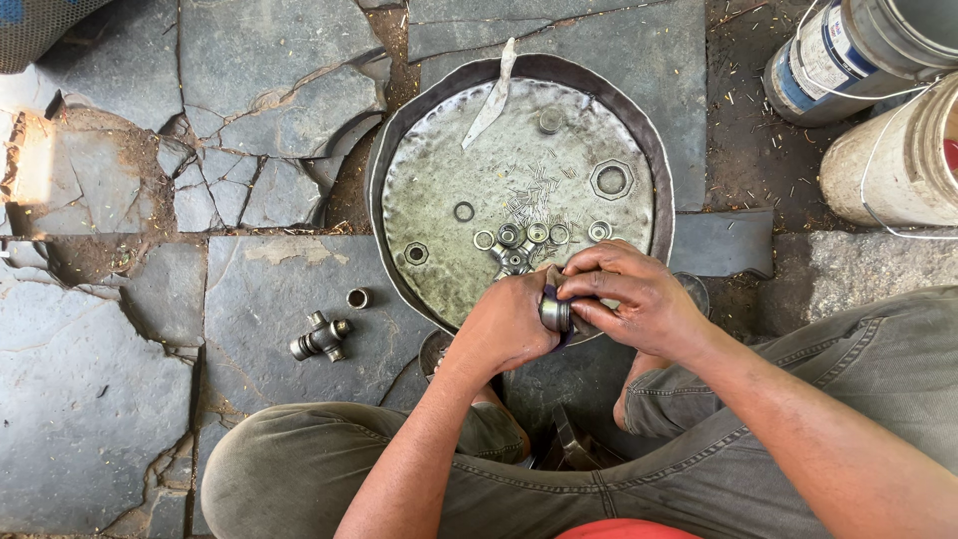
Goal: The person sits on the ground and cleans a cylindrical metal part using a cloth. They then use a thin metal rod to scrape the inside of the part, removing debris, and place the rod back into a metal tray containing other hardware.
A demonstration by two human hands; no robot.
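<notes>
Sitting between both hands (589, 309): bearing cup (555, 313).

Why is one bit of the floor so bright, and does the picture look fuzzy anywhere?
In the head view, sunlight glares on the cracked stone floor at the left edge, washing it pale; the rest lies in soft, even shade. The round metal tray gleams dully, with no harsh glare. Both hands, left hand and right hand, look sharp, like the small metal cup they hold.

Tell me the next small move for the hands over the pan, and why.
Probably turn the small metal cup a little in the cloth and wipe on. The left hand pinches it while the right hand wraps cloth around it, above the round metal pan, where similar cups lie.
</notes>
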